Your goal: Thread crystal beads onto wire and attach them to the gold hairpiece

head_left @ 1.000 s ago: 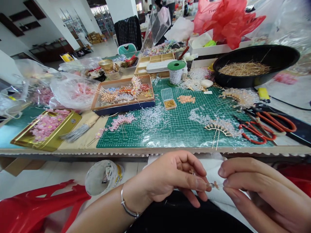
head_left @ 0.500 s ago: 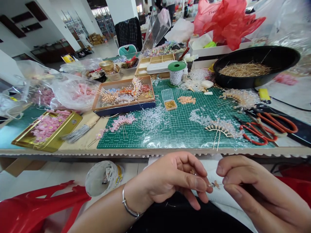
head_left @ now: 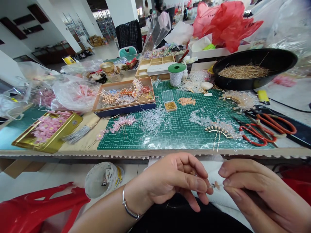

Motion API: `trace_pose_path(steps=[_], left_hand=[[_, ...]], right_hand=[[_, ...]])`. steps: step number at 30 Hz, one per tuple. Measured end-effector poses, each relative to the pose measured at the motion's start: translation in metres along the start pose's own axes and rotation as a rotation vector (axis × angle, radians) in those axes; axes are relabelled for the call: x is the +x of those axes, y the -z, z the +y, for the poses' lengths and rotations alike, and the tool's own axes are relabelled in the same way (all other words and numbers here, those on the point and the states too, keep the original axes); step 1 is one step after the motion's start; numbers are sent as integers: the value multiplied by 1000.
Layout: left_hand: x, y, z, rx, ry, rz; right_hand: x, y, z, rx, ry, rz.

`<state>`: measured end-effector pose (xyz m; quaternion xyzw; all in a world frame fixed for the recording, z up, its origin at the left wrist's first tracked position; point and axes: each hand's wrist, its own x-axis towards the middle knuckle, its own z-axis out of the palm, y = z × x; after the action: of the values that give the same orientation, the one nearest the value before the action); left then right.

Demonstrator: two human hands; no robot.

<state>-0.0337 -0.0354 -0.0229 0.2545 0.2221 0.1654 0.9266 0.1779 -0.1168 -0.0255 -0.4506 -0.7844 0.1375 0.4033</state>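
In front of the table edge, my left hand (head_left: 179, 181) pinches a small beaded piece with a peach-coloured petal (head_left: 217, 185) between thumb and fingers. Most of the piece is hidden by those fingers; its tip sticks out to the right. Just beside that tip, my right hand (head_left: 252, 187) has thumb and fingertips pressed together. Whatever they hold is too fine to make out. On the green cutting mat (head_left: 170, 140) beyond lie a comb-like hair ornament with clear beads (head_left: 220, 128), loose clear beads (head_left: 153, 119), peach petals (head_left: 186, 101) and a small box of gold beads (head_left: 170, 105).
Orange-handled pliers (head_left: 259, 134) lie at the right, below a black basin (head_left: 255, 82) of gold pins. Toward the left are a gold tin (head_left: 58, 142) of pink flowers, a wire bundle (head_left: 77, 134) and an ornament box (head_left: 126, 107). A bucket (head_left: 93, 181) and red stool (head_left: 46, 204) stand below.
My right hand has shifted very slightly down and right. The left hand keeps its hold on the beaded piece, and the view has tilted a little.
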Motion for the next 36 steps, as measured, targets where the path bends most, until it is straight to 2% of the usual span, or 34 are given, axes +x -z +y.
trace_pose_path(steps=[7, 13, 15, 20, 27, 29, 32, 36], left_hand=[[-1, 1, -1, 2, 8, -1], [-3, -1, 1, 36, -23, 40], [-3, -2, 2, 48, -22, 51], [-3, -1, 3, 77, -14, 58], [-3, 2, 6, 155, 24, 40], [-3, 3, 7, 177, 39, 33], [-2, 4, 8, 198, 53, 31], [-2, 5, 8, 202, 62, 59]], right_hand=[[-1, -2, -1, -42, 10, 44], [12, -8, -3, 172, -193, 20], [14, -10, -4, 200, -211, 17], [13, -6, -5, 103, -124, -19], [15, 5, 2, 10, -73, -172], [15, 8, 3, -19, -29, -224], [15, 10, 5, -30, 56, -235], [14, 11, 6, -85, -68, -228]])
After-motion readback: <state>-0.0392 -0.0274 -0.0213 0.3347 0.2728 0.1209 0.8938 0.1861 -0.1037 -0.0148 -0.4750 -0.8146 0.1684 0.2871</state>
